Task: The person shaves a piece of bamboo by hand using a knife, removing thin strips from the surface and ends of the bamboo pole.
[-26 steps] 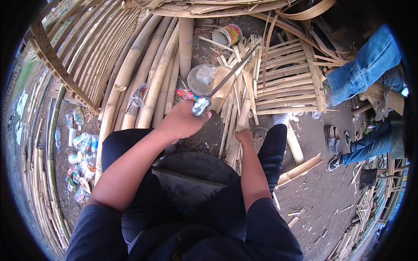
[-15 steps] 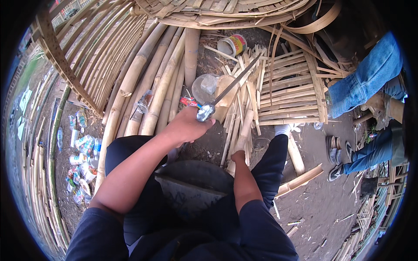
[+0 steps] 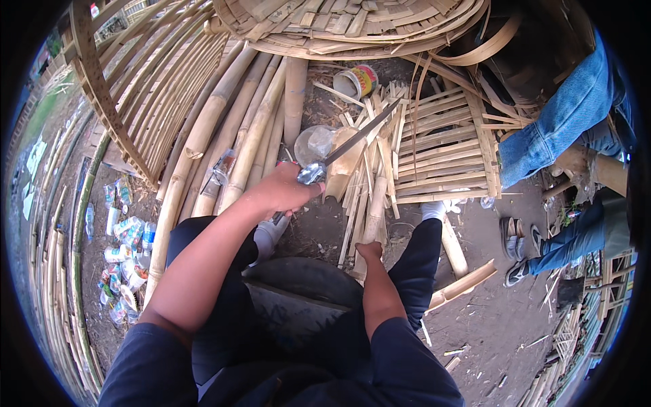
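My left hand (image 3: 290, 190) is closed round the handle of a machete (image 3: 359, 139), whose shiny guard shows above the fist. Its long dark blade slants away to the right, over a heap of split bamboo strips (image 3: 344, 234). Lower and to the right, my right hand (image 3: 369, 251) is closed on the near end of a pale bamboo piece (image 3: 375, 216), which points away from me among the strips. The blade is apart from that piece. Between my knees stands a dark rounded block (image 3: 298, 288) with a flat, upright near face.
Thick bamboo poles (image 3: 237, 163) lie beyond my left knee, beside a slatted bamboo frame (image 3: 135, 95). A slatted panel (image 3: 444, 146) lies right of the strips. Ahead are a woven bamboo basket (image 3: 352, 34) and a tub (image 3: 356, 81). Another person's jeans leg (image 3: 563, 122) is at right; plastic litter (image 3: 129, 251) at left.
The view has shifted slightly, and more of my left foot shows beneath my left hand. Both hands keep their holds, the machete at nearly the same slant.
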Tool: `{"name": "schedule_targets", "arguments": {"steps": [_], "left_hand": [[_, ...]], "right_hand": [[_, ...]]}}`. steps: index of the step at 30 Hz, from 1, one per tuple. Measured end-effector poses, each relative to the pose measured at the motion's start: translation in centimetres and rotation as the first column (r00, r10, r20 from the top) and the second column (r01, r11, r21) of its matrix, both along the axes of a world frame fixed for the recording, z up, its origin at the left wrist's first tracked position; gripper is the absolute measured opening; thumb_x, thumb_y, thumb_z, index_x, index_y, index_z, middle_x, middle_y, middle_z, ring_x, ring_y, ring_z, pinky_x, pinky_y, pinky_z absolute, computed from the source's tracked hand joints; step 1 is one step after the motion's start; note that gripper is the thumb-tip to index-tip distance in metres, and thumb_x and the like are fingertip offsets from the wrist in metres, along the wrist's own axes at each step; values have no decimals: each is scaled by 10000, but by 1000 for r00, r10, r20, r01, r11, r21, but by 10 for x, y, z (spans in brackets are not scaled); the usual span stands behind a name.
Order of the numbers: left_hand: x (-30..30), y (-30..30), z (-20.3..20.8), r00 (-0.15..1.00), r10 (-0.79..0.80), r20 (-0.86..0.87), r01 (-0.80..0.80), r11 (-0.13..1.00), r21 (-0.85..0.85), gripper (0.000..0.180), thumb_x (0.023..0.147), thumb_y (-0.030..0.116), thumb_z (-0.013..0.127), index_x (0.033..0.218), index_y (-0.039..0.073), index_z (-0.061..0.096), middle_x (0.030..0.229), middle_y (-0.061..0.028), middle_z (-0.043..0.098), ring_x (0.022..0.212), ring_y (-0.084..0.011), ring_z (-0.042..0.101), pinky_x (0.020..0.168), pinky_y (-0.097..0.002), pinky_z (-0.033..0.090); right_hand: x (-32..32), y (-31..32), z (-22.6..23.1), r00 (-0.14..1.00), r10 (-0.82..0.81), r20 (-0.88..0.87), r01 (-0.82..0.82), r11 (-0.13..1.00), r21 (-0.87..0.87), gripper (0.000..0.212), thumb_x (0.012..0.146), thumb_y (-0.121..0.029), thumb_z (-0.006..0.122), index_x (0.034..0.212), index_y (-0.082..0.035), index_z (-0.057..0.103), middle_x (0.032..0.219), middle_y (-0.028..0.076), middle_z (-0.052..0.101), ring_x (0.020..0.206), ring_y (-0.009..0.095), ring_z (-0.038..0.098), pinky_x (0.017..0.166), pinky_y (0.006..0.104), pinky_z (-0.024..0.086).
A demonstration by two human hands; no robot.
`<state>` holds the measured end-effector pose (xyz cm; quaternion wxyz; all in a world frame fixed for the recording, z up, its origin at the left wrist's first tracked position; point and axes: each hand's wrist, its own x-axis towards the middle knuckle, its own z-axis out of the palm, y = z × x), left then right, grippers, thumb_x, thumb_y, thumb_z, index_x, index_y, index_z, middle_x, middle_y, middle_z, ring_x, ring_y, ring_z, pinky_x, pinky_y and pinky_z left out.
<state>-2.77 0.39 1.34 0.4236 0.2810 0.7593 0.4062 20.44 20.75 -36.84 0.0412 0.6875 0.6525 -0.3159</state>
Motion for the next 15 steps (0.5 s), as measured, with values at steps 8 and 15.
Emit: {"name": "schedule_targets", "arguments": {"steps": [8, 15], "left_hand": [[-19, 4, 2, 971, -51, -235, 25, 993, -113, 243, 765, 219, 696, 794, -17, 648, 549, -67, 566, 430, -150, 534, 412, -321, 422], [-39, -3, -6, 896, 26, -444, -42, 999, -28, 279, 712, 237, 695, 740, -38, 664, 603, -142, 655, 525, -244, 662, 636, -338, 564]], "right_hand": [[-3, 14, 76, 791, -363, -493, 264, 929, -261, 595, 655, -350, 723, 1045, 92, 645, 1023, 208, 666, 914, 308, 642, 824, 398, 513], [36, -6, 225, 738, -20, -675, -46, 996, -80, 396, 709, -131, 758, 1017, 99, 666, 885, 142, 692, 703, 214, 655, 638, 336, 518]]}}
